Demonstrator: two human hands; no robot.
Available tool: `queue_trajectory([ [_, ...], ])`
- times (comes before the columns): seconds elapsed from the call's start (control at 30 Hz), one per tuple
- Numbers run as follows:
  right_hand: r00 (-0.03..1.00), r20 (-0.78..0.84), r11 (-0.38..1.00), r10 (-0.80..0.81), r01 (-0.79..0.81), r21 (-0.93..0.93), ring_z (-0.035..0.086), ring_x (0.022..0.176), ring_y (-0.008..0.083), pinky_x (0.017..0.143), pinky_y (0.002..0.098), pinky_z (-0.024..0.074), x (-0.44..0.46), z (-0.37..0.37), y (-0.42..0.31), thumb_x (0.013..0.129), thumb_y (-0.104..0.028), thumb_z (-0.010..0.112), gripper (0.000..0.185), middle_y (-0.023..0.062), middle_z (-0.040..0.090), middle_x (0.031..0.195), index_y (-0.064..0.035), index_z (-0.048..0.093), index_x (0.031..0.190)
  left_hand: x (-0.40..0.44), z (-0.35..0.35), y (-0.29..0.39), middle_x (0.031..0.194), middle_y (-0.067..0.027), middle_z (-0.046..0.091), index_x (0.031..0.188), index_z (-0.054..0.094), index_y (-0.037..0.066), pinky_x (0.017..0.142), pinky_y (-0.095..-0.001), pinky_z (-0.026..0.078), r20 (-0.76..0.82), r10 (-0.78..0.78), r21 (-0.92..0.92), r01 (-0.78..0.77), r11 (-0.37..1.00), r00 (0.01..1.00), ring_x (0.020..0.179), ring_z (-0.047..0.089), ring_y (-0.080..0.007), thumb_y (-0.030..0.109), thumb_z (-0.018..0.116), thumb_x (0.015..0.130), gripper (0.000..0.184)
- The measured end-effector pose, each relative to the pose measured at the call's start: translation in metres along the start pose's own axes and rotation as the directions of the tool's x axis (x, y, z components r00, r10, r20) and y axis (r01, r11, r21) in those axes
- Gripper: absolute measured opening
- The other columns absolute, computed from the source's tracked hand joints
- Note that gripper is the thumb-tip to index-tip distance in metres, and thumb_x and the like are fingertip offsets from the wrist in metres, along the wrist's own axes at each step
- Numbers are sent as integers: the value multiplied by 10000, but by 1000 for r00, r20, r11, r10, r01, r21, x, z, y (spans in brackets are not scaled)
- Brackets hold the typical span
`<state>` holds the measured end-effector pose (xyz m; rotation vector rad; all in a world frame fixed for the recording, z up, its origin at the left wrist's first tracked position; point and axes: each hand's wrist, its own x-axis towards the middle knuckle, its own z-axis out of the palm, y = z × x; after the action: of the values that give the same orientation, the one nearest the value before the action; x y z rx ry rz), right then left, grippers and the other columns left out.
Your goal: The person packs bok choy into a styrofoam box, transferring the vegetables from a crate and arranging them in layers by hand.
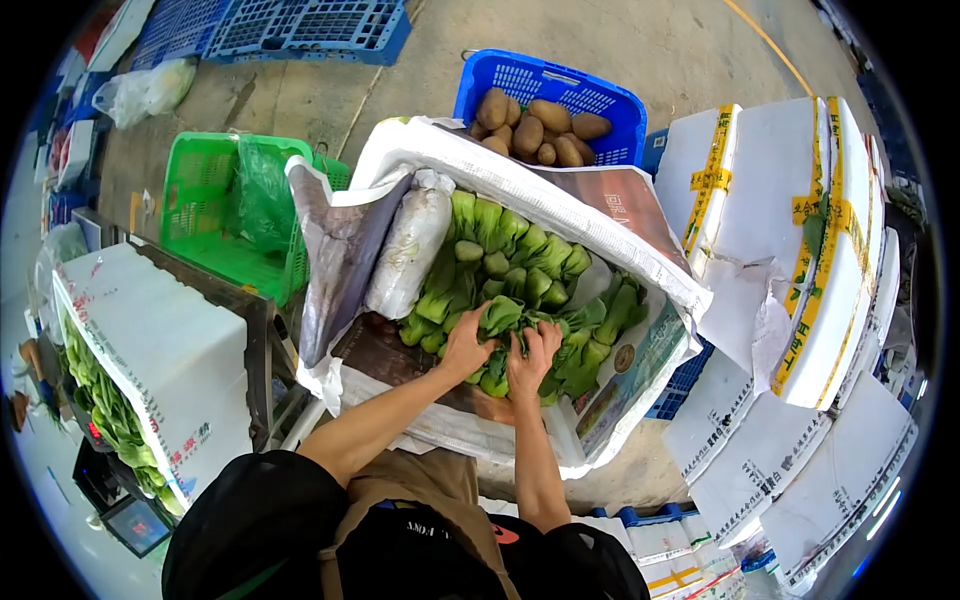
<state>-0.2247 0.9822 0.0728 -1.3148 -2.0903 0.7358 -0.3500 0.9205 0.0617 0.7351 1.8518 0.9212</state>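
A white foam box [430, 425] lined with printed newspaper [375, 345] stands in front of me, holding several heads of green bok choy [530, 245]. Both hands are inside it, close together over the leaves near its front side. My left hand [467, 347] has its fingers closed on bok choy leaves. Just to the right, my right hand [533, 358] grips leaves of the same bunch, its fingertips partly buried in them. A whitish wrapped cylinder [408, 250] lies along the box's left end, beside the bok choy.
Beyond the box sits a blue crate [625, 110] of potatoes [552, 115]. A green crate [185, 225] with a green plastic bag stands at left. Another foam box [180, 340] with greens rests on the scale side, near a screen [138, 525]. Taped foam boxes [770, 180] pile up at right.
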Motion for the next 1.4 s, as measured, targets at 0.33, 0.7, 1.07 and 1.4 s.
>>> queue_trajectory([
  [0.33, 962, -97, 966, -257, 254, -45, 526, 1090, 424, 972, 562, 387, 9, -57, -80, 675, 60, 723, 239, 219, 560, 1145, 23, 593, 872, -45, -43, 65, 1241, -128, 521, 1152, 592, 61, 979, -391, 392, -64, 369, -3, -370, 929, 927, 1154, 493, -326, -7, 688, 715, 453],
  [0.7, 504, -170, 489, -847, 863, 127, 503, 962, 440, 802, 565, 432, 92, -70, -398, 851, -141, 701, 184, 240, 540, 1066, 18, 614, 880, -178, -326, 191, 1120, -176, 580, 1227, 509, 4, 874, -404, 456, -485, 649, 133, -684, 717, 586, 1015, 564, -356, 148, 677, 825, 459],
  [1.07, 171, -170, 21, -970, 760, 650, 566, 837, 316, 721, 400, 435, -13, 38, -814, 761, -115, 750, 232, 118, 592, 924, -51, 657, 964, -408, -627, 160, 952, -114, 661, 1139, 576, -1, 752, -324, 507, -905, 392, 299, -404, 864, 168, 844, 613, -153, 181, 645, 892, 314],
  [1.4, 23, 131, 117, -991, 626, 771, 650, 788, 371, 698, 415, 492, -83, 182, -1013, 733, -239, 711, 270, 204, 670, 834, -19, 691, 888, -480, -821, 83, 1002, -60, 657, 1145, 602, 11, 756, -302, 520, -933, 9, -170, -464, 869, 359, 881, 619, -123, 194, 618, 931, 282],
])
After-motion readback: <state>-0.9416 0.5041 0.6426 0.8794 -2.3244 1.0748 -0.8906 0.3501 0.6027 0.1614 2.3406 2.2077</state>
